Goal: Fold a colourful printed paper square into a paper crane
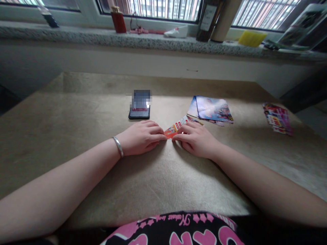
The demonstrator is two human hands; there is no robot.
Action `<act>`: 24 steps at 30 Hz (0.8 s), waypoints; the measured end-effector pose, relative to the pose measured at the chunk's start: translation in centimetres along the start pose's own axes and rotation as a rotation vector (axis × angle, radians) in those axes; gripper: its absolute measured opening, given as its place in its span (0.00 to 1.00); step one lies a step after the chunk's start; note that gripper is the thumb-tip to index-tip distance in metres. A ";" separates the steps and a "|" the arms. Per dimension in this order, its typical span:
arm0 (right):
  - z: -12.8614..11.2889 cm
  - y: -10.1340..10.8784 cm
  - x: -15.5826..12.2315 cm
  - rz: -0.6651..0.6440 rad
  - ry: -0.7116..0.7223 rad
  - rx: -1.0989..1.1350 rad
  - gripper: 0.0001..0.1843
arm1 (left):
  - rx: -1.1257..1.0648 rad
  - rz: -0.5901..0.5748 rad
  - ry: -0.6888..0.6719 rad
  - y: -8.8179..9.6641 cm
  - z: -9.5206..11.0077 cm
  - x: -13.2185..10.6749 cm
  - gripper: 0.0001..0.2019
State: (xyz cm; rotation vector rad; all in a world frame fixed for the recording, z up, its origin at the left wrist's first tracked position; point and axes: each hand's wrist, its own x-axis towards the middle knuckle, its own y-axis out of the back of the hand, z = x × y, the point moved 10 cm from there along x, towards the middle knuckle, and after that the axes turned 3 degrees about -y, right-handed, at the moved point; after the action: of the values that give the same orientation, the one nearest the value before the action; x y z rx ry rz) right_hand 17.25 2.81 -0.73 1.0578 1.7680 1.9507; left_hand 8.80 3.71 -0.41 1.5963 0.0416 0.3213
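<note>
- Take the printed paper strip as your clock centre, with the window at twelve. The orange-and-white printed paper strip [170,133] lies low on the table [143,190], slanting from your left fingertips toward one or two o'clock, partly covered by your right hand.
- Your left hand [143,136] is at nine o'clock, palm down, fingers together and gently bent, the tips meeting the strip's near left end. You wear a silver bracelet [118,147] on that wrist.
- Your right hand [196,137] is at about three o'clock, fingers loosely bent over the strip, thumb and index reaching toward its near edge. A small gap parts your two hands.
- Whether either hand pinches the paper or only presses on it, you cannot tell from this view.
- At ten to eleven o'clock, beyond your left hand, lies a dark phone [139,114]; its upper part is pixelated.
- At about two o'clock, just past your right hand, overlapping blue-toned picture sheets [213,108] lie flat.
- Farther out toward three o'clock, near the table's right side, is a fanned group of pink-and-red printed cards [277,117].
- On the speckled windowsill [153,40], a red bottle [118,22] stands at eleven o'clock and a yellow item [252,38] lies at one.
</note>
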 end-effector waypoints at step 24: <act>1.0 1.1 -0.8 0.028 0.044 -0.017 0.14 | -0.061 0.067 -0.054 -0.1 0.4 -0.3 0.14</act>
State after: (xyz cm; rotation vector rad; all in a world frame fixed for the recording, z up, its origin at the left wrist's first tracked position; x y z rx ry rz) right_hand 18.77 2.83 0.01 1.0470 1.7649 2.0178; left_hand 8.62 3.30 -0.56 1.5468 -0.0624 0.3284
